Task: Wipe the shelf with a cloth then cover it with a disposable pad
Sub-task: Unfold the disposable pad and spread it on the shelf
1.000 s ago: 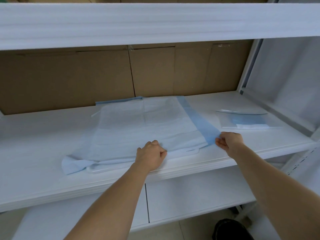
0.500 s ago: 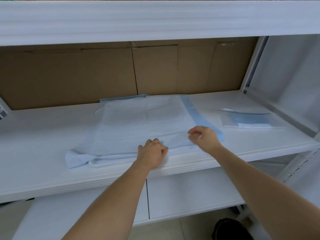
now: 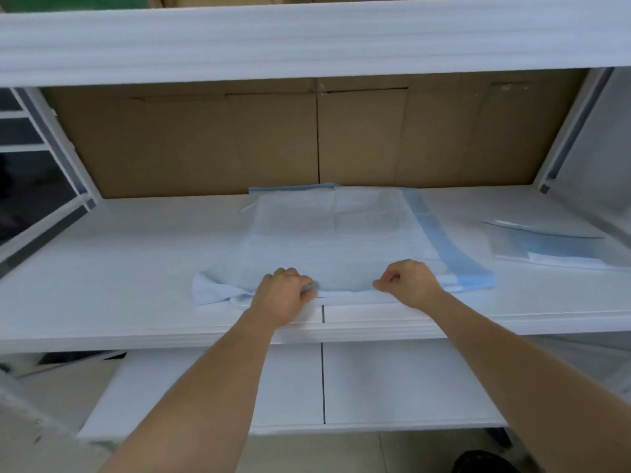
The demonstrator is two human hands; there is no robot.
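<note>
A pale blue disposable pad (image 3: 334, 240) with a darker blue band along its right side lies partly unfolded on the white middle shelf (image 3: 119, 268). Its left front corner is still bunched and folded over. My left hand (image 3: 285, 295) pinches the pad's front edge near the middle. My right hand (image 3: 408, 281) pinches the same front edge a little to the right, short of the blue band. No wiping cloth is in view.
A clear plastic packet (image 3: 549, 247) with a folded blue pad inside lies on the shelf at the right. Brown cardboard (image 3: 239, 141) backs the shelf. Another white shelf (image 3: 307, 39) runs overhead, and a lower shelf (image 3: 392, 384) sits below.
My right hand has left the pad's blue right corner and slid left along the front edge toward my left hand. The left hand has kept its grip.
</note>
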